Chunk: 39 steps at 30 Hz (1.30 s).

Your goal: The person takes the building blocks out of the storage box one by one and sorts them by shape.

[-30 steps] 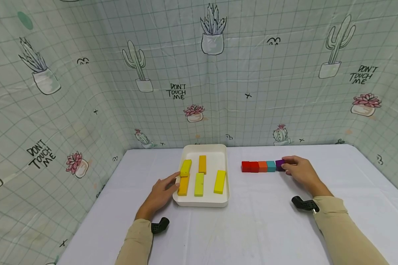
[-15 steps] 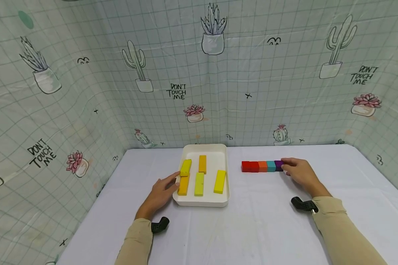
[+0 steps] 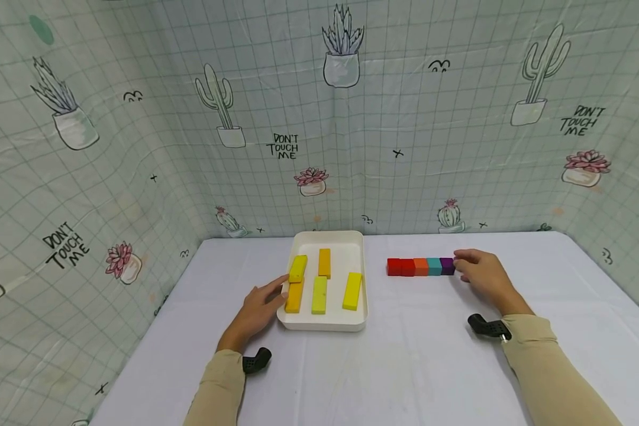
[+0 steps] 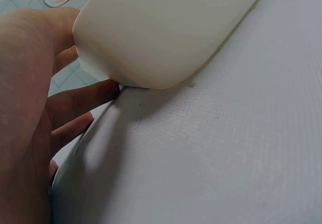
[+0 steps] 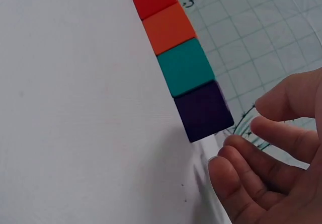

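Note:
A row of touching cubes lies right of the white tray (image 3: 346,322): two red (image 3: 400,267), one orange (image 3: 420,267), one teal (image 3: 433,267) and one purple (image 3: 447,266). My right hand (image 3: 484,277) is just off the row's right end; in the right wrist view its fingers (image 5: 287,133) are apart from the purple cube (image 5: 204,112), bent loosely and holding nothing. My left hand (image 3: 255,310) rests on the tray's left side, and in the left wrist view its fingers touch the tray's outer wall (image 4: 151,38).
Several yellow and orange blocks lie in the tray, among them a lime one (image 3: 319,295) and a yellow one (image 3: 352,291). One yellow block (image 3: 298,268) overlaps an orange one (image 3: 294,297) at the left. A patterned cloth (image 3: 404,118) hangs behind the white table (image 3: 362,378).
The purple cube has moved left against the teal one, closing a small gap. My right hand has let go of it and drawn slightly away. My left hand has stayed at the tray.

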Each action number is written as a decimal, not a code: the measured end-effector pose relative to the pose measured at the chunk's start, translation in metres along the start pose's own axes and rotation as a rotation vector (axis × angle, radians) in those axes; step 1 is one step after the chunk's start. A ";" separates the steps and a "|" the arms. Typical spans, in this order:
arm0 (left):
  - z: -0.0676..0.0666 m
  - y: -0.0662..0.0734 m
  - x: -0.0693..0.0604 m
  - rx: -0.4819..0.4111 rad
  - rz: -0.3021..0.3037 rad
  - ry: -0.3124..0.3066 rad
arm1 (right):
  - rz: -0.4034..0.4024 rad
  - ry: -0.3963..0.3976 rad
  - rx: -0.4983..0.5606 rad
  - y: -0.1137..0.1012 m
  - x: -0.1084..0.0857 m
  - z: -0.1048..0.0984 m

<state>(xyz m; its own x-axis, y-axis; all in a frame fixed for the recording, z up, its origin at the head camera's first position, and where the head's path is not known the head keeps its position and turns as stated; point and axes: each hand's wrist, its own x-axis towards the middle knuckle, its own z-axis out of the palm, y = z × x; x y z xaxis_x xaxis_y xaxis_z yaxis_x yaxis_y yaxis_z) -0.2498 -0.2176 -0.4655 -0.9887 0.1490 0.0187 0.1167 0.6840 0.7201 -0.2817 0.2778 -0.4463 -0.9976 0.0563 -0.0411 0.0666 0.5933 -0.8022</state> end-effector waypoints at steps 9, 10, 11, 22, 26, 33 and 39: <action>-0.001 -0.002 0.000 0.005 0.004 0.006 | -0.084 0.070 0.154 -0.029 -0.004 0.003; -0.001 -0.002 0.000 0.006 0.006 0.006 | -0.095 0.064 0.175 -0.034 -0.004 0.005; -0.002 -0.002 0.000 0.006 0.010 0.007 | -0.104 0.055 0.193 -0.038 -0.004 0.008; -0.002 -0.004 0.001 -0.001 0.034 0.010 | -0.119 -0.131 0.290 -0.075 0.008 0.045; -0.002 -0.004 0.001 -0.005 0.037 0.014 | -0.092 -0.211 0.281 -0.087 0.011 0.062; -0.001 -0.002 -0.001 -0.016 0.027 0.001 | -0.085 -0.305 0.280 -0.105 0.012 0.083; -0.001 -0.001 0.001 -0.016 0.034 0.007 | -0.111 -0.366 0.174 -0.128 0.018 0.096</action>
<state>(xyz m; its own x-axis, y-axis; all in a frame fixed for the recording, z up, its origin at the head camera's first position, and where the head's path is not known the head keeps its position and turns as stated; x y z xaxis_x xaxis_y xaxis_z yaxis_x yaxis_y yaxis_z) -0.2506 -0.2189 -0.4661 -0.9848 0.1668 0.0482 0.1487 0.6671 0.7300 -0.3106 0.1260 -0.4014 -0.9420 -0.3081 -0.1328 -0.0147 0.4331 -0.9012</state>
